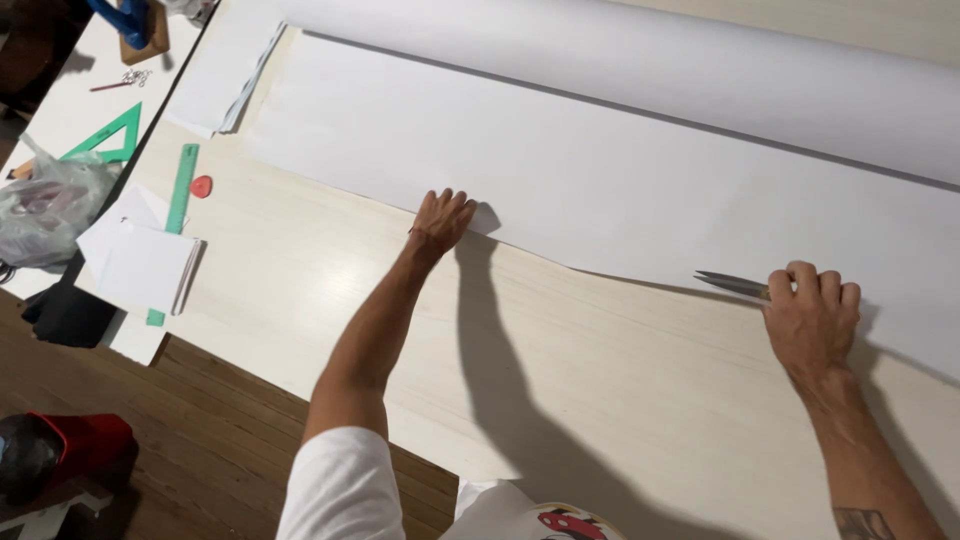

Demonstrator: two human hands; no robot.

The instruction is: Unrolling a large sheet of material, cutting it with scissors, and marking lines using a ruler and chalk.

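Note:
A wide white sheet of paper (600, 170) lies unrolled across the pale wooden table (330, 300), its roll (700, 70) at the far side. My left hand (442, 220) presses flat on the sheet's near edge, fingers spread. My right hand (812, 315) grips a pair of metal scissors (732, 284) whose closed blades point left along the paper's near edge.
At the left lie a green ruler (180, 190), a red round chalk (201, 187), folded white papers (145, 265), a green set square (112, 135) and a plastic bag (50, 205). A stack of sheets (225, 75) sits at the far left. Dark wooden floor (200, 440) lies below.

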